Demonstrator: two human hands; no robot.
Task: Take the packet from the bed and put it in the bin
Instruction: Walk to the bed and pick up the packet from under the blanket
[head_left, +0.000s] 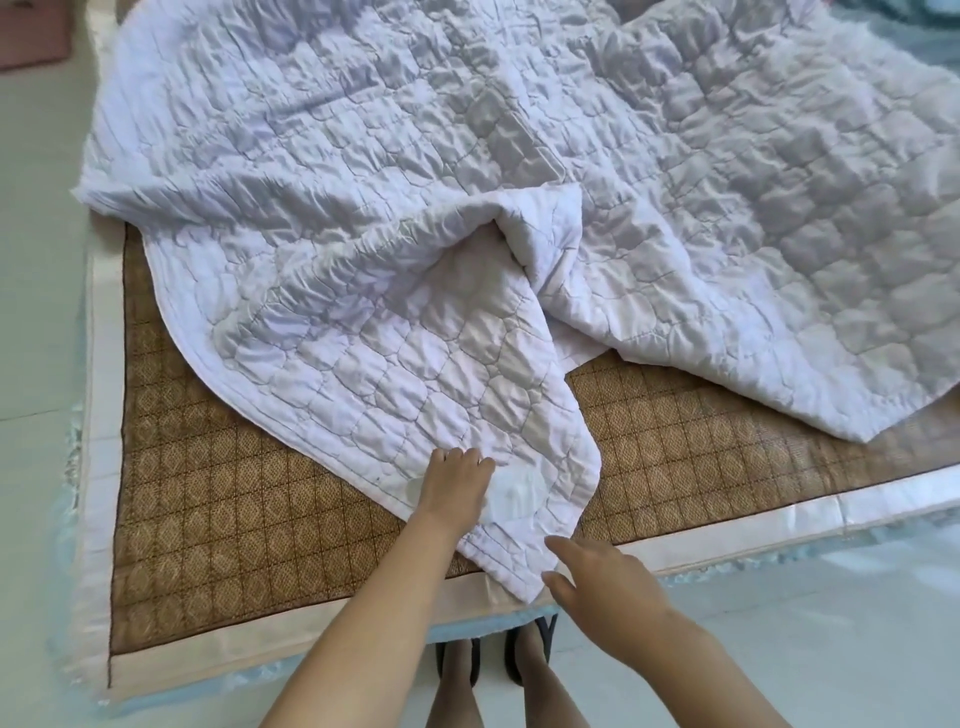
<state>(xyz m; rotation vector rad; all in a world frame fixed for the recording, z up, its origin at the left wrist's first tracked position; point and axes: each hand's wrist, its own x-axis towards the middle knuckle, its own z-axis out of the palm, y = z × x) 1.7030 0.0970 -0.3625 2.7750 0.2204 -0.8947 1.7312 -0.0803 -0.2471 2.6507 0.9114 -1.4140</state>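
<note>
No packet and no bin show in the head view. A rumpled white quilt (467, 218) covers most of the bed, with one corner hanging down toward me. My left hand (457, 491) lies on that corner, its fingers curled down into the fabric. My right hand (608, 587) is at the corner's lower edge with thumb and fingers spread, touching the quilt's hem and holding nothing. Anything under the quilt is hidden.
A brown woven mat (218, 493) with a cream border (260, 644) lies on the bed under the quilt. My feet in dark slippers (519, 660) stand on the pale floor (831, 649) at the bed's front edge. The pale floor also runs along the left side.
</note>
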